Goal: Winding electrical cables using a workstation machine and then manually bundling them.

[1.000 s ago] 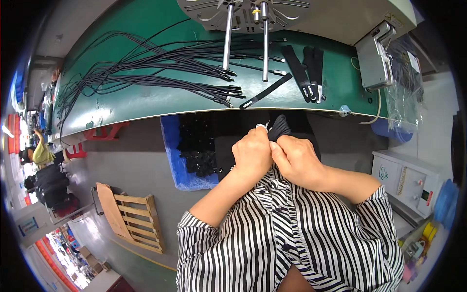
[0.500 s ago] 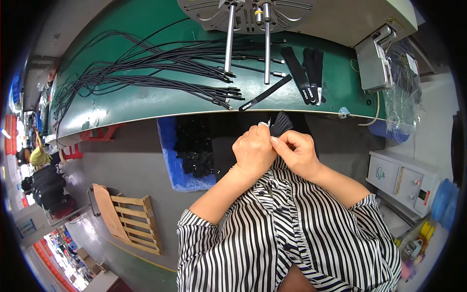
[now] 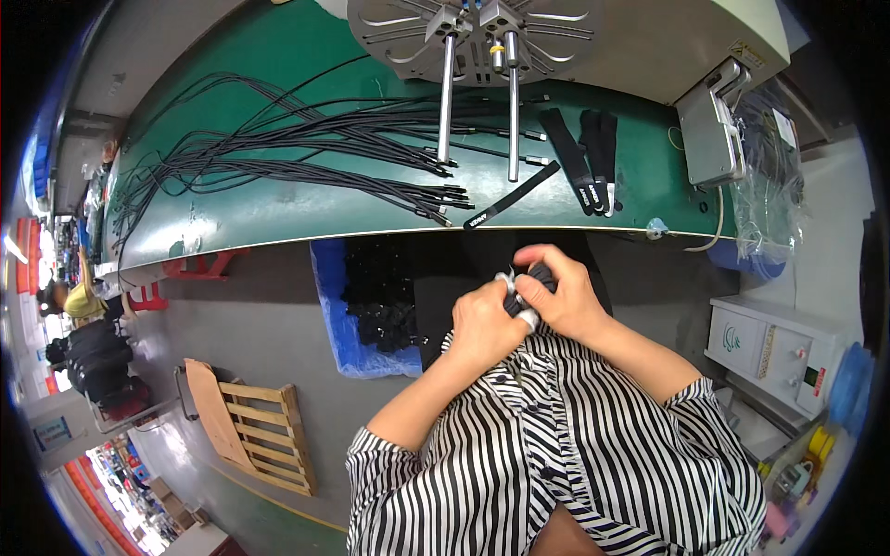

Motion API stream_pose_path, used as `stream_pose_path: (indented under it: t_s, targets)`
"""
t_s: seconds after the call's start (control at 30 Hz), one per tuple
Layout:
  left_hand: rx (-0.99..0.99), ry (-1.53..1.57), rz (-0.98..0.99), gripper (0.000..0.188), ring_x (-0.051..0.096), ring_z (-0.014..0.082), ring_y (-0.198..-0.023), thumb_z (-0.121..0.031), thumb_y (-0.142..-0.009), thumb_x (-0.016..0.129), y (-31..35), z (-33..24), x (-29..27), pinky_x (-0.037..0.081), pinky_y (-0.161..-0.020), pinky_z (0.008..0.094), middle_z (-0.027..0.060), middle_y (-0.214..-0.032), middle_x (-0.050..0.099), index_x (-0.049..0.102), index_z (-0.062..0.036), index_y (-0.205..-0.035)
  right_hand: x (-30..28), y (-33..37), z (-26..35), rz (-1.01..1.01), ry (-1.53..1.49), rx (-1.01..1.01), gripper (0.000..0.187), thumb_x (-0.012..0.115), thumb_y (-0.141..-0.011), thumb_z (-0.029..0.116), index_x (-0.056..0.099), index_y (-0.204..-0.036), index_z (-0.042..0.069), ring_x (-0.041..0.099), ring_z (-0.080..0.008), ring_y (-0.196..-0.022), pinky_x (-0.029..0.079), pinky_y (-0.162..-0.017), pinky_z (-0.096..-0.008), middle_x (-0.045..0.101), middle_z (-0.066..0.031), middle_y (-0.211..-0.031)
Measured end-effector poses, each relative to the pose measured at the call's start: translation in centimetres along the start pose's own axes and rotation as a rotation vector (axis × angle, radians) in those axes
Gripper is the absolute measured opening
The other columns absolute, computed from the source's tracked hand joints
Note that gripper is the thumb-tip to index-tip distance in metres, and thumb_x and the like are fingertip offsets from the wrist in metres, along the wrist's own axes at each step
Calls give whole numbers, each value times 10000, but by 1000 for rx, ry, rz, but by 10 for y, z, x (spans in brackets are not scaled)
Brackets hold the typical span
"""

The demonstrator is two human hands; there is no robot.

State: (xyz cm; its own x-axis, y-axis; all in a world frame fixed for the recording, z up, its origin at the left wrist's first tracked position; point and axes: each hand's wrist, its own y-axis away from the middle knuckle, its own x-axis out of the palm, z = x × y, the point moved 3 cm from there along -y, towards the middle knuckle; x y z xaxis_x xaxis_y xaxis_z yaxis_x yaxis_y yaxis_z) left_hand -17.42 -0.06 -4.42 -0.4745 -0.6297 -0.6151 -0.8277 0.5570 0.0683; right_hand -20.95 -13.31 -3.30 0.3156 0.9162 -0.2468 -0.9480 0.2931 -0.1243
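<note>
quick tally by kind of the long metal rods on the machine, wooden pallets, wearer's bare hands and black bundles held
long metal rods: 2
wooden pallet: 1
left hand and right hand: 2
black bundle: 1
total: 6

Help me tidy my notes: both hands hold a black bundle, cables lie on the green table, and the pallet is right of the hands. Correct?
No: in the head view the pallet is left of the left hand and right hand, not right of them. Both do hold a black bundle, and cables lie on the table.
</note>
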Motion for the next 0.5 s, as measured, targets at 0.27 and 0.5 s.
stream_pose_path:
  t_s: [0.27,0.5]
  targets:
    - [-224,157,49,292,658,358,-719,-190,-687,720,27,19,-24,518,-643,403,200,-747,650,636,4,-889,21,-7,13,227,153,-274,260,728,-747,221,632,-830,-6,608,-299,-543,489,-507,-351,626,-132,-696]
    - [-416,-702,-88,667,588,384,-929,-413,-693,778,65,115,-88,485,-787,447,224,-1011,587,548,56,-1108,-12,-63,1,-303,979,-279,308,672,-820,287,538,-675,50,585,-266,-471,459,-422,-357,556,-101,-610]
